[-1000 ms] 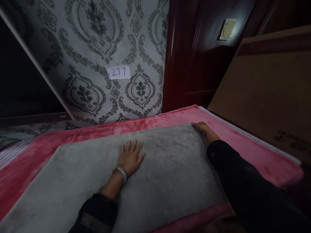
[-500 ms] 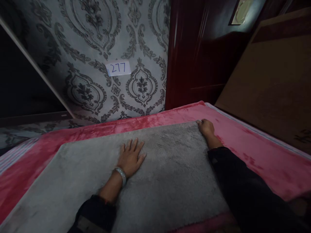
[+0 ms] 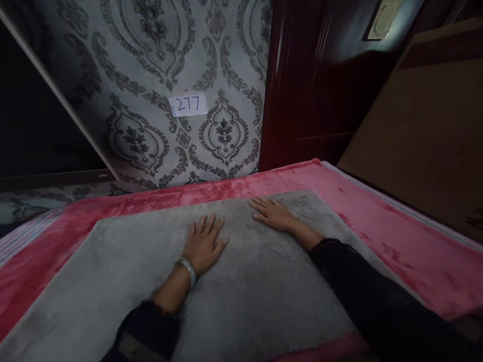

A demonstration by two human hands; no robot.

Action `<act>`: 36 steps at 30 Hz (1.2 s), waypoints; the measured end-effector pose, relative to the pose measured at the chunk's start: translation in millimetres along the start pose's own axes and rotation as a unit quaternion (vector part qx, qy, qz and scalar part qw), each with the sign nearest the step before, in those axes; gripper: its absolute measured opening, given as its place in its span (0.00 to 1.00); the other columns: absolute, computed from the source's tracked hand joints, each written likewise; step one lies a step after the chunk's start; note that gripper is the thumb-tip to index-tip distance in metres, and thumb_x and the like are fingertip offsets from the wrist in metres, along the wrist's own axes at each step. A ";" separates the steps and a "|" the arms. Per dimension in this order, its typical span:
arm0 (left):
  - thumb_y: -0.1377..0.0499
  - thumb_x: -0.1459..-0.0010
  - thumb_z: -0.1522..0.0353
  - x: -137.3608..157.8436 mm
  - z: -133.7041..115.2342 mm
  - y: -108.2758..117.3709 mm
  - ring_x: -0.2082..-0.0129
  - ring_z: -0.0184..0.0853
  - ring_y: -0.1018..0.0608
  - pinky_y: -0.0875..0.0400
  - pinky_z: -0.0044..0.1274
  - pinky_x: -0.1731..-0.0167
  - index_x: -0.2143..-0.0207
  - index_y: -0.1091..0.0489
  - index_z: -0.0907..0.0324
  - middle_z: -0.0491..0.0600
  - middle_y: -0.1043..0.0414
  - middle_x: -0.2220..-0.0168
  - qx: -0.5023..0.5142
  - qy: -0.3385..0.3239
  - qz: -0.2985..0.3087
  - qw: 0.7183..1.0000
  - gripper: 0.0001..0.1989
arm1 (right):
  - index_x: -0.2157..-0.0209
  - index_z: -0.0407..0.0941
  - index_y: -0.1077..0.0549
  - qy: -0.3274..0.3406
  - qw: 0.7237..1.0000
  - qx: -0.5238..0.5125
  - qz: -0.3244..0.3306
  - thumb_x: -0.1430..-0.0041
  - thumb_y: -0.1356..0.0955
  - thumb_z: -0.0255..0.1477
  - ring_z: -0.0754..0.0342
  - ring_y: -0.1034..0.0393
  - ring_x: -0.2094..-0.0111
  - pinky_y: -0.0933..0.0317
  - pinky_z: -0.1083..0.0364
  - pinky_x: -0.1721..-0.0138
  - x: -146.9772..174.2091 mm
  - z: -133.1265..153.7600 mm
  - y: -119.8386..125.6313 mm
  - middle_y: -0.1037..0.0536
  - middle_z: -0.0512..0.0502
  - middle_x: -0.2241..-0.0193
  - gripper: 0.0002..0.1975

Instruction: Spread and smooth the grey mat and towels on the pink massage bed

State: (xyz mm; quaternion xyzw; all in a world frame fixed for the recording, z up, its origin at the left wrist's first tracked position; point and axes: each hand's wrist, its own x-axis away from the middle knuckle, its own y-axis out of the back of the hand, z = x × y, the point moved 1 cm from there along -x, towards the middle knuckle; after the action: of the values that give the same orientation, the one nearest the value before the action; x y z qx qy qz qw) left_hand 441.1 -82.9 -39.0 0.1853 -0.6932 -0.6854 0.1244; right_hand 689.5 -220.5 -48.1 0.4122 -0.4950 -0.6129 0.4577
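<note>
A grey plush mat (image 3: 241, 296) lies spread over a pink fleece blanket (image 3: 392, 216). My left hand (image 3: 204, 244) rests flat on the middle of the mat with its fingers spread, and a pale bangle (image 3: 187, 271) circles that wrist. Closer to the mat's far edge, my right hand (image 3: 273, 213) lies palm down, fingers stretched out to the left. Neither hand grips anything. The mat's far right corner is uncovered, while my right sleeve hides part of its right side.
Behind the blanket rises a patterned wall (image 3: 222, 65) with a paper label (image 3: 188, 104) reading 277. A dark screen (image 3: 45, 120) stands at the left. A dark red door (image 3: 317, 85) and a large cardboard box (image 3: 426, 120) are at the right.
My right hand has let go of the mat's far right corner and moved left onto its surface, now flat. The left hand stays in place.
</note>
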 end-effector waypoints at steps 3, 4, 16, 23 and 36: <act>0.51 0.32 0.53 0.4 0.0 -0.5 0.28 0.52 0.47 0.50 0.51 0.33 0.30 0.44 0.50 0.53 0.50 0.27 0.001 0.000 -0.009 1.000 0.31 | 0.28 0.52 0.49 -0.032 0.999 0.005 0.004 0.29 0.48 0.50 0.46 0.61 0.27 0.61 0.41 0.30 0.6 -11.2 -0.3 0.52 0.48 0.27 0.34; 0.51 0.33 0.53 0.5 0.2 -0.7 0.28 0.52 0.47 0.50 0.51 0.33 0.30 0.44 0.49 0.53 0.50 0.27 0.003 0.000 -0.013 1.000 0.31 | 0.28 0.52 0.49 -0.053 0.998 0.011 0.007 0.29 0.48 0.50 0.46 0.61 0.27 0.62 0.41 0.30 3.4 -20.1 2.1 0.52 0.48 0.27 0.34; 0.56 0.34 0.48 1.7 27.6 15.4 0.28 0.56 0.49 0.53 0.52 0.34 0.30 0.44 0.52 0.57 0.52 0.27 -0.008 0.153 0.025 0.988 0.35 | 0.29 0.45 0.46 -0.438 0.895 0.003 -0.084 0.29 0.51 0.43 0.39 0.55 0.29 0.55 0.32 0.34 88.3 -128.4 14.4 0.48 0.39 0.28 0.34; 0.56 0.33 0.50 4.7 40.7 17.4 0.29 0.61 0.48 0.53 0.55 0.35 0.31 0.42 0.57 0.62 0.50 0.28 0.007 0.203 -0.004 0.979 0.35 | 0.28 0.45 0.49 -0.385 0.914 0.026 -0.129 0.30 0.49 0.46 0.36 0.61 0.28 0.55 0.27 0.36 69.5 -73.5 33.1 0.53 0.35 0.27 0.35; 0.54 0.31 0.52 -16.3 -20.8 20.2 0.27 0.49 0.50 0.53 0.52 0.33 0.29 0.48 0.57 0.57 0.54 0.26 0.050 -0.003 0.057 0.997 0.34 | 0.28 0.52 0.47 -0.266 0.961 0.069 -0.039 0.28 0.50 0.45 0.42 0.56 0.28 0.57 0.34 0.32 41.1 -19.5 -8.5 0.50 0.46 0.27 0.32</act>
State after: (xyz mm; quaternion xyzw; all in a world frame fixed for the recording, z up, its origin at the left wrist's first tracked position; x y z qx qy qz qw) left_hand 462.9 -94.9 -16.9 0.1494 -0.7364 -0.6423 0.1511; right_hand 697.0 -264.0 -61.9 0.2842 -0.6234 -0.6821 0.2556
